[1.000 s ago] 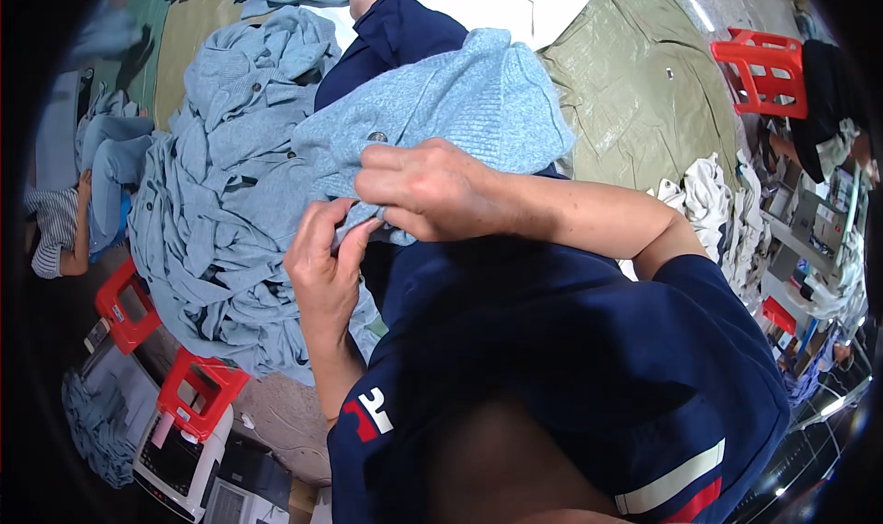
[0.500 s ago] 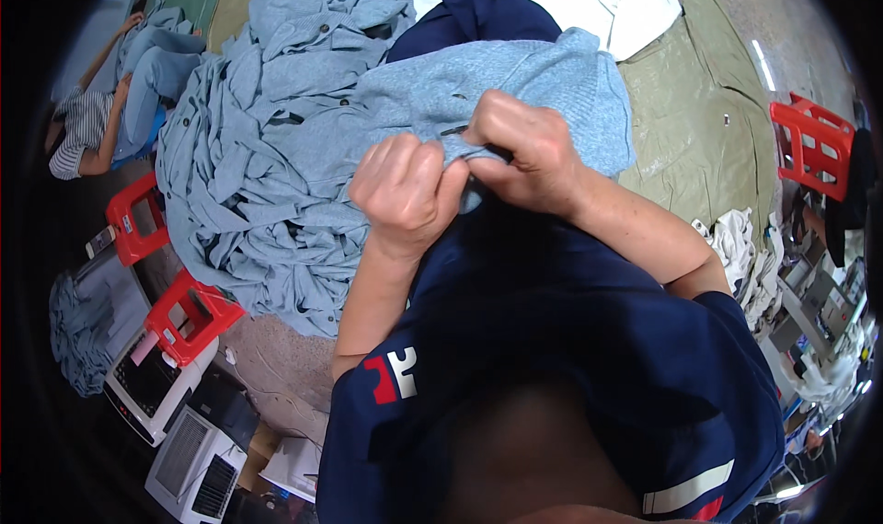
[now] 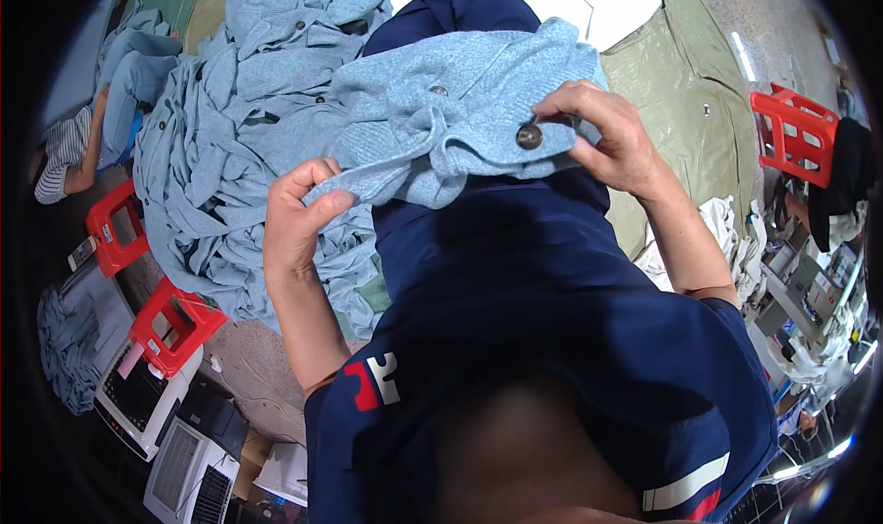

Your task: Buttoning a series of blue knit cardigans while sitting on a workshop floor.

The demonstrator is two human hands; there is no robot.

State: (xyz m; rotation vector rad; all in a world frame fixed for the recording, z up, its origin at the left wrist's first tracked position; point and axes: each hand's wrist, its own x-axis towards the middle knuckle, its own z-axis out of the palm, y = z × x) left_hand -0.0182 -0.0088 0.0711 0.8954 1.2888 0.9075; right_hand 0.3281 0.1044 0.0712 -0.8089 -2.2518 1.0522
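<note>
Currently, watching from my remote seat, I see the blue cardigan [image 3: 497, 64] lying over the person's navy trousers [image 3: 469, 7], beside a heap of similar blue knits [image 3: 216, 179]. The left hand [image 3: 303, 216] is clamped, thumb against fingers, on one end of the edge strip [image 3: 379, 178]. At the other end, the right hand [image 3: 602, 138] has its thumb by the cloth and a finger curved near a big dark button [image 3: 530, 137]; I cannot tell whether they really close on it. As I judge it, the likeliest trouble is that right end slipping free, since any hold there sits at the very border. Pulling too hard could stretch the soft knit or strain the button's thread, and the fold [image 3: 445, 161] midway along might hide a twist from me. The cardigan also runs so close to the heap that a tug could drag a neighbour along. Compared with half a second ago, the hands have parted: then they nearly met over bunched cloth, while now the strip spans the gap between them and the big dark button shows plainly. My view has shifted slightly too.
</note>
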